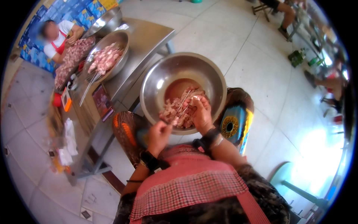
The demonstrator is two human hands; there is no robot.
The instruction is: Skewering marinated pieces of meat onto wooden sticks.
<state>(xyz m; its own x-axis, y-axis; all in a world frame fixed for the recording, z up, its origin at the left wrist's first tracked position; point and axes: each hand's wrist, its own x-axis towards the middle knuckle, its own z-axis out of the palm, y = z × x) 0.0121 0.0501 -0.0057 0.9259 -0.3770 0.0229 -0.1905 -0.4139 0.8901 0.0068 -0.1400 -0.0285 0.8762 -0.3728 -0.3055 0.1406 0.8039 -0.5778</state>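
Observation:
A wide stainless-steel bowl rests in my lap, with raw meat pieces heaped in its lower part and reddish liquid beside them. Over the near rim, my left hand pinches thin metal skewers that slant up across the meat. A small piece of meat appears to be on them close to my left fingers. My right hand is inside the bowl and grips a pale piece of meat near the skewer tips. The points are partly hidden by my fingers.
On the steel table to the left stands a metal bowl holding loaded skewers. A phone lies at the table's edge. Behind is a long heap of raw meat beside a seated person. A green stool is at lower right.

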